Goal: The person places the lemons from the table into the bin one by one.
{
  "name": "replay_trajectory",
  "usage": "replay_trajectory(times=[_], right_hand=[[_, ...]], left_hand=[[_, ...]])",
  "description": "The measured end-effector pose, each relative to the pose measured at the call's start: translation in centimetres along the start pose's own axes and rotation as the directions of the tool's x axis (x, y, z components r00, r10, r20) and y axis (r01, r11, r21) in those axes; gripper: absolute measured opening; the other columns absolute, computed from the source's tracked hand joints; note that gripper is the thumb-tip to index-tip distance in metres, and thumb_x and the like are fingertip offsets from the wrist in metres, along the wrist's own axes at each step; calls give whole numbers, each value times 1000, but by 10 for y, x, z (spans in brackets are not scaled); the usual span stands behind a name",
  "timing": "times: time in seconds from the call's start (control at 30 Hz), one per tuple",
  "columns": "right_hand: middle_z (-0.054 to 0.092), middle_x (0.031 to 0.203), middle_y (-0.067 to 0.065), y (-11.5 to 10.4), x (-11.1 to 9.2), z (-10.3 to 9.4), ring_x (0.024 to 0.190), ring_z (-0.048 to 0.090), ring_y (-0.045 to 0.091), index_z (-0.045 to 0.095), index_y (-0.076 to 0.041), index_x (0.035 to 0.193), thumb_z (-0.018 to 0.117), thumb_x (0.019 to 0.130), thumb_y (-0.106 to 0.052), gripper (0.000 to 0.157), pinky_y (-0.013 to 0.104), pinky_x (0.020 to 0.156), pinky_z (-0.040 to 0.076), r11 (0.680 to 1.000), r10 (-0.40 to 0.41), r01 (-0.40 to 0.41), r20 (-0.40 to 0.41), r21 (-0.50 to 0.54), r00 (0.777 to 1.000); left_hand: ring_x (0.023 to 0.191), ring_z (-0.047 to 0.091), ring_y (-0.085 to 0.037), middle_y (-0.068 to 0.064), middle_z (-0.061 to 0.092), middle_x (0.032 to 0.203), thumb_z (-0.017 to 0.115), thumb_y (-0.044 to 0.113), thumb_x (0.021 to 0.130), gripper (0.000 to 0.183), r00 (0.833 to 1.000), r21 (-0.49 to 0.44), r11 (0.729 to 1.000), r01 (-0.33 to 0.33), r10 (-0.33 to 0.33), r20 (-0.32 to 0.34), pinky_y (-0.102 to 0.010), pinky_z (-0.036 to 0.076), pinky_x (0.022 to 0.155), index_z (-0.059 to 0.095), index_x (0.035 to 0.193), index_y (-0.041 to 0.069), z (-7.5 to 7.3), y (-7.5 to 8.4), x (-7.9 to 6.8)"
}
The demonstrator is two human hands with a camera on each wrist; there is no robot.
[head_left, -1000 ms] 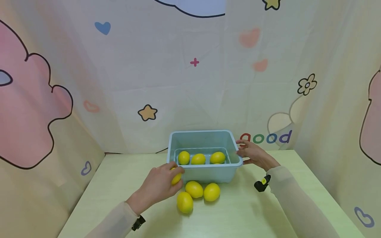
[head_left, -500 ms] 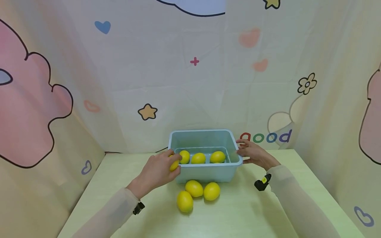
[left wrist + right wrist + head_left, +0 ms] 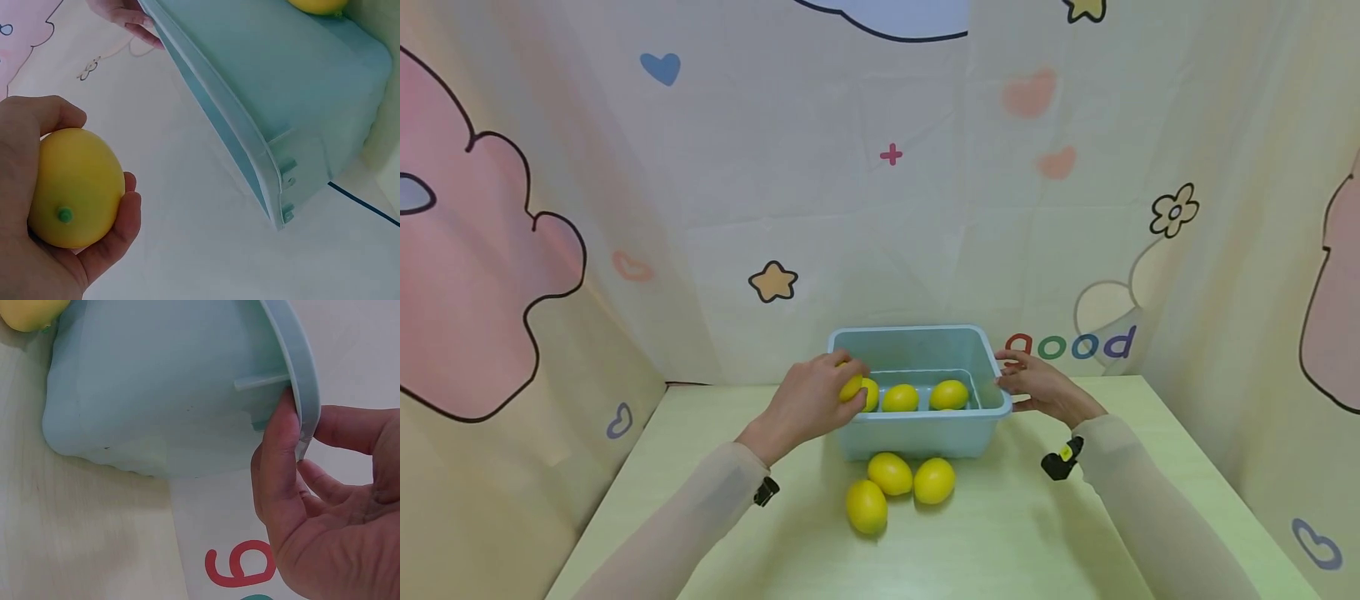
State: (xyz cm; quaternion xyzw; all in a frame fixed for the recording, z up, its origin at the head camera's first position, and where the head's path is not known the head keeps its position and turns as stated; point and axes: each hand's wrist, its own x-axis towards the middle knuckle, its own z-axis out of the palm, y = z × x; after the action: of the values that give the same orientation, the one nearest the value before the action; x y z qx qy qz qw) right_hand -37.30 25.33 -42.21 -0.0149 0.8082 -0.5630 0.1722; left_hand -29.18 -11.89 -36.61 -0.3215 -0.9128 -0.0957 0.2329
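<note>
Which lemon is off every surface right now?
The lemon held in the left hand, over the bin's left rim. Three others lie inside the bin, three on the table in front.

held lemon (image 3: 851,388) — mostly behind fingers (image 3: 842,377)

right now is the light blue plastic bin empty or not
Not empty: the light blue plastic bin holds three yellow lemons on its floor.

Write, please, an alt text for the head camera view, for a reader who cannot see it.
A left hand holds a yellow lemon over the left rim of a light blue tub, while the right hand grips its right rim. Three lemons lie inside; three more lie on the pale table in front.
</note>
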Motion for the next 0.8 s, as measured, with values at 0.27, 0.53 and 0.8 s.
replay_trajectory(times=[0.27,0.53,0.8], right_hand=[[37,145,20,-1,1,0,123,50,40,24,-15,154,60,95,-15,69,40,91,57,1000,7,-7,9,12,1000],[37,145,19,-1,2,-1,121,52,38,24,-16,153,60,96,-15,68,42,92,57,1000,15,-15,5,2,1000],[38,143,18,1,2,-1,117,54,34,24,-16,153,60,96,-16,68,40,92,57,1000,15,-15,4,-3,1000]], left_hand=[[72,63,-11,1,69,102,59,32,95,24,999,-2,999,-44,44,3,-21,49,54,74,108,20,0,-7,17],[65,55,-10,2,67,99,56,31,95,27,995,-47,999,2,3,98,-22,47,57,73,112,19,-7,-12,38],[72,55,-13,3,66,100,53,33,95,30,977,-60,995,74,-61,202,-26,50,65,71,115,21,-8,-14,55]])
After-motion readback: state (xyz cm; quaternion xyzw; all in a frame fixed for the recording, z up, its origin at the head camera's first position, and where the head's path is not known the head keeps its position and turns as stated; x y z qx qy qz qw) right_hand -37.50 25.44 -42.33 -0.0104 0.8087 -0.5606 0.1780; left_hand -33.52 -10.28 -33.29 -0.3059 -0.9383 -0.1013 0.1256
